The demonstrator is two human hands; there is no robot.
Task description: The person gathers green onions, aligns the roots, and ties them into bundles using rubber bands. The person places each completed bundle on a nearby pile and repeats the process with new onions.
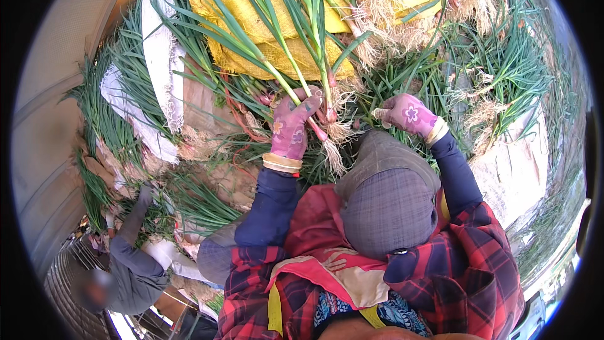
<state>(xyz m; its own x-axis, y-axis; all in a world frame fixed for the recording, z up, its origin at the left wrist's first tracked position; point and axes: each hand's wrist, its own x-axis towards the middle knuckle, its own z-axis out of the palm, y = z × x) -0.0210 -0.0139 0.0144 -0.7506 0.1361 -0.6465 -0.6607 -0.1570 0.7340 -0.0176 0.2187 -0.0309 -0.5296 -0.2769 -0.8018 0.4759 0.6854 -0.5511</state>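
My left hand (295, 123), in a pink flower-patterned glove with a yellowish cuff, is closed around the lower stalks of a few green onions (278, 75). Their reddish bulbs and pale roots (332, 153) hang to the right of the fist, and the leaves point up and away. My right hand (408, 113), in a matching glove, is held to the right, above loose green leaves, with thumb and fingers close together. Whether something thin is pinched there I cannot tell. Beyond the left hand lies a yellow woven sack (255, 14) with more rooted green onions (373, 9) on it.
Heaps of green onions (514, 75) lie right and left. White woven sacks (163, 56) lie over the left bunches. A pale sheet (514, 170) is at the right. Red twine (236, 113) lies near my left hand. Another person (137, 264) works at the lower left, beside a curved wall.
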